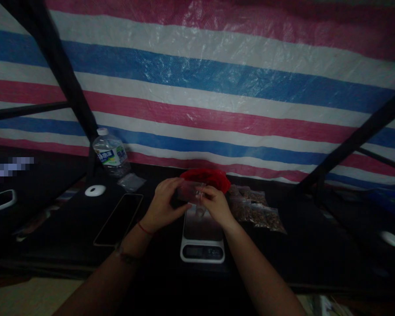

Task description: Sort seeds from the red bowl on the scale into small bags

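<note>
A small clear plastic bag (188, 191) is held up over a kitchen scale (202, 230), near the far end of its plate. The fingers of my left hand (164, 205) grip the bag's left side, with the thumb stretched out below. On the other side, my right hand (216, 205) pinches the bag by its edge. A small pale item shows below the right fingers, too blurred to name. Just behind the hands lies a red plastic bag (213, 176), its contents hidden. Several clear bags filled with brown bits (258, 213) rest to the right of the scale.
Left of my hands lie a dark phone (119, 219), a white rounded device (95, 190) and a flat clear packet (131, 181). A plastic bottle (110, 153) stands behind them beside a black post (72, 87). Striped sheeting (210, 105) closes off the back.
</note>
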`<action>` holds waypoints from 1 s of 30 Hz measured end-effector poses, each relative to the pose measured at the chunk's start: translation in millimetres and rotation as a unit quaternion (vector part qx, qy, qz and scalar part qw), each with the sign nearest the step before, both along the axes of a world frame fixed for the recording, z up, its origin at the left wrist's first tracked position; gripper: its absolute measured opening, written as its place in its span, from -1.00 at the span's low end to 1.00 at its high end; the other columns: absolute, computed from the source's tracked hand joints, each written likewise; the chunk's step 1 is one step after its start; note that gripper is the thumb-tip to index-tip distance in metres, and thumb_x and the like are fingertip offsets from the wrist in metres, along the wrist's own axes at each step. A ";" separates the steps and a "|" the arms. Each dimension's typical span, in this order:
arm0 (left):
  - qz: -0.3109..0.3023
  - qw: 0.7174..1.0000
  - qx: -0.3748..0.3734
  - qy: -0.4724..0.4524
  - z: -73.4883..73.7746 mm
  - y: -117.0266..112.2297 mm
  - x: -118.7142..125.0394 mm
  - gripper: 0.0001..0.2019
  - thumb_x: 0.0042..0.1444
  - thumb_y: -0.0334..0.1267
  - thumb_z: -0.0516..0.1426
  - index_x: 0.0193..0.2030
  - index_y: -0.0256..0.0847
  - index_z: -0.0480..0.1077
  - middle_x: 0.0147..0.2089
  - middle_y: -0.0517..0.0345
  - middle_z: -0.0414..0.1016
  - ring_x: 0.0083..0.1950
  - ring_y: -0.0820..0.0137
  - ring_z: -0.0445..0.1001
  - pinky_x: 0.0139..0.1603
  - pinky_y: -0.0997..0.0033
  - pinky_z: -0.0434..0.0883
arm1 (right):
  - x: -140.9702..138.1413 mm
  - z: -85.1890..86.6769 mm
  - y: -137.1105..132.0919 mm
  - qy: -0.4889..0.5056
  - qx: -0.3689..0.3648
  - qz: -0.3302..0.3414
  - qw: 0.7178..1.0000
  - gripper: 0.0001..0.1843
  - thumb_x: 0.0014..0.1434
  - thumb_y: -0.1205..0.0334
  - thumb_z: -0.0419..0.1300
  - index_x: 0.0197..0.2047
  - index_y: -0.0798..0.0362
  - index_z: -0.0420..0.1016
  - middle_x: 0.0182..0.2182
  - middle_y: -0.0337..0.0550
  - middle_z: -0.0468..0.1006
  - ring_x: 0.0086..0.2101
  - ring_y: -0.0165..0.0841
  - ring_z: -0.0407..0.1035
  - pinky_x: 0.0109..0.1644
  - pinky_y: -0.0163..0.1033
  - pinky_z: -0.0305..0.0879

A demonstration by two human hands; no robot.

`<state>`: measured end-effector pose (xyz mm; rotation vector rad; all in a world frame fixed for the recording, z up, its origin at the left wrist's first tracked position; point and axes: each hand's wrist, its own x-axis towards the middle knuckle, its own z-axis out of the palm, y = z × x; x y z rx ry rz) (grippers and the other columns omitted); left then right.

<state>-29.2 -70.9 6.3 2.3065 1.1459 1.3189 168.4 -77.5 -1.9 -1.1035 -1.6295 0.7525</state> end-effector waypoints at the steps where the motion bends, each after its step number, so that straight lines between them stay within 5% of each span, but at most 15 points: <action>1: -0.029 0.994 0.029 0.097 3.7 -3.6 -1.2 -0.26 -0.13 0.00 0.28 0.20 -0.15 0.22 0.19 -0.06 0.33 0.23 0.08 0.26 0.30 -0.07 0.08 | -2.1 1.6 -0.9 -0.031 -0.004 0.016 0.999 -0.68 0.03 0.26 0.26 -0.09 0.02 0.57 -0.30 -0.15 0.52 -0.28 -0.34 0.39 -0.17 -0.24 0.30; 5: -0.047 0.969 0.042 0.240 13.2 -11.5 2.8 -0.29 -0.07 -0.09 0.25 0.24 -0.17 0.17 0.14 -0.02 0.39 0.17 0.17 0.33 0.35 -0.06 -0.07 | -15.0 7.5 -7.1 -0.147 -0.004 0.070 0.987 -0.73 -0.06 0.30 0.35 -0.22 0.07 0.57 -0.32 -0.17 0.49 -0.28 -0.35 0.35 -0.18 -0.25 0.26; 9: -0.058 0.963 0.002 0.262 10.0 -7.4 -3.9 -0.57 -0.01 -0.16 0.19 0.05 -0.12 0.34 -0.02 0.08 0.49 0.04 0.24 0.42 0.21 0.11 0.19 | -10.9 12.5 -10.3 -0.175 0.021 0.066 0.982 -0.96 0.06 0.30 0.27 -0.39 0.08 0.50 -0.35 -0.19 0.46 -0.27 -0.38 0.33 -0.17 -0.27 0.25; 17: 0.030 0.939 -0.124 0.318 -38.4 18.5 -43.4 -0.32 -0.11 0.01 0.24 0.16 -0.23 0.30 0.14 -0.15 0.40 0.13 0.05 0.38 0.14 0.04 0.29 | 47.7 0.3 17.7 -0.207 0.015 -0.014 0.978 -0.77 0.19 0.38 0.07 -0.11 0.10 0.46 -0.15 -0.07 0.52 -0.11 -0.33 0.37 0.02 -0.17 0.25; 22: -0.043 0.973 -0.071 0.215 -32.1 7.6 -13.6 -0.45 0.09 0.07 0.11 0.16 -0.17 0.28 0.13 -0.03 0.40 0.15 0.21 0.35 0.18 0.15 0.26 | 49.6 -8.1 41.5 -0.294 -0.007 -0.009 0.956 -0.72 0.13 0.42 0.11 -0.09 0.10 0.52 -0.10 -0.06 0.55 -0.07 -0.30 0.38 0.09 -0.17 0.23; 27: -0.119 0.969 -0.048 0.213 -26.3 6.9 29.4 -0.34 -0.08 0.12 0.23 0.13 -0.17 0.30 0.07 -0.04 0.44 0.08 0.14 0.39 0.14 0.11 0.28 | 32.6 -10.1 73.0 -0.407 -0.014 0.048 0.912 -0.69 0.09 0.38 0.19 -0.07 0.06 0.55 -0.09 -0.04 0.53 -0.06 -0.26 0.37 0.08 -0.20 0.22; 30: -0.146 0.962 -0.041 0.225 -22.2 17.8 39.9 -0.61 -0.04 -0.06 0.24 -0.07 -0.14 0.43 -0.13 0.06 0.51 -0.06 0.21 0.45 0.01 0.19 0.36 | 25.8 -15.6 89.3 -0.439 -0.037 0.070 0.895 -0.65 0.08 0.30 0.22 -0.02 0.05 0.53 -0.03 0.00 0.49 -0.07 -0.24 0.38 0.04 -0.20 0.25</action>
